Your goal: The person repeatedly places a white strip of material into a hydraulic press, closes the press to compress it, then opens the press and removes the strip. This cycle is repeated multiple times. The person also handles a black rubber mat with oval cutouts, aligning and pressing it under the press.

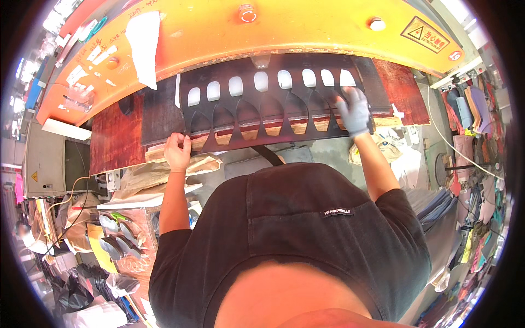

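Observation:
A black sheet point(322, 133) with a row of long rounded cut-outs lies across the bench and overhangs its near edge. Several white rounded shapes point(261, 81) line up along its far side; whether they are pieces or a white surface showing through, I cannot tell. My bare left hand point(178, 151) is closed in a pinch at the sheet's near left corner. On the right, my right hand point(354, 112) wears a grey glove with bare fingertips. Slightly blurred, it reaches over the sheet's right end, fingers apart, next to the last white shape.
An orange machine beam point(202, 33) with a red button point(247, 13) spans the far side above the bench. Dark red boards point(117, 131) flank the sheet. Brown paper point(147, 177) lies below at left, near dark cut pieces point(117, 240). Coloured pieces hang on a rack point(470, 109) at right.

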A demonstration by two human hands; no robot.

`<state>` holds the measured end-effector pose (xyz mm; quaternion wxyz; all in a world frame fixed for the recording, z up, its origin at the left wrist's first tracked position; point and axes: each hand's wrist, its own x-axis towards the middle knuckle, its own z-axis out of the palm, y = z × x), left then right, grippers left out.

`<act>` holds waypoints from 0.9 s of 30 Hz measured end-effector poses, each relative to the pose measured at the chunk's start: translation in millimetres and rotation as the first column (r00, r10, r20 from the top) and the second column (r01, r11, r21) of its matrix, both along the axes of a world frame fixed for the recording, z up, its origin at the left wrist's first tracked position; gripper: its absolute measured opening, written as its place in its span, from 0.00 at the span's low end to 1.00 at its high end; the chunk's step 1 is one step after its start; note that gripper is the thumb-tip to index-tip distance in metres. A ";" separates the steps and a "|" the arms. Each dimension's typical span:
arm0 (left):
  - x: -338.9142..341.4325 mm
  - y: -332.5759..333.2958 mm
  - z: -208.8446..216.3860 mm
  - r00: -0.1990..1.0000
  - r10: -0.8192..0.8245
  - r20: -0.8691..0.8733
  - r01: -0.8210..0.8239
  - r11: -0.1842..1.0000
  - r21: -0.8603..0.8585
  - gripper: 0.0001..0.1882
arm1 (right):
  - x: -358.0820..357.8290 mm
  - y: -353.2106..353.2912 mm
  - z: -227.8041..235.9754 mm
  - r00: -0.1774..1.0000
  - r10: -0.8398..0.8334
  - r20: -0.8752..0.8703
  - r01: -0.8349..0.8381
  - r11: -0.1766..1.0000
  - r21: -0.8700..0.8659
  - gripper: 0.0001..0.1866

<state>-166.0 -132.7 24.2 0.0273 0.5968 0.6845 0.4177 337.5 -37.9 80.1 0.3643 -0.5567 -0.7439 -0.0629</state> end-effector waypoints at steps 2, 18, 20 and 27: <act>-1.3 3.8 1.3 1.000 -0.013 -0.004 0.013 1.000 -0.007 0.09 | -34.8 28.7 6.6 0.989 0.139 -0.041 -0.141 0.989 -0.052 0.22; 30.2 -49.3 17.9 0.993 0.015 -0.117 -0.023 0.998 -0.065 0.14 | -133.1 97.1 -5.0 0.970 0.200 0.138 -0.166 0.961 -0.222 0.42; 32.6 -49.6 19.9 0.990 0.006 -0.143 -0.015 0.998 -0.061 0.13 | -129.9 95.9 -5.1 0.964 0.201 0.174 -0.151 0.953 -0.263 0.40; 40.4 -62.5 24.2 0.986 0.000 -0.165 -0.011 0.998 -0.066 0.12 | -123.7 89.5 -12.3 0.964 0.186 0.189 -0.149 0.969 -0.195 0.38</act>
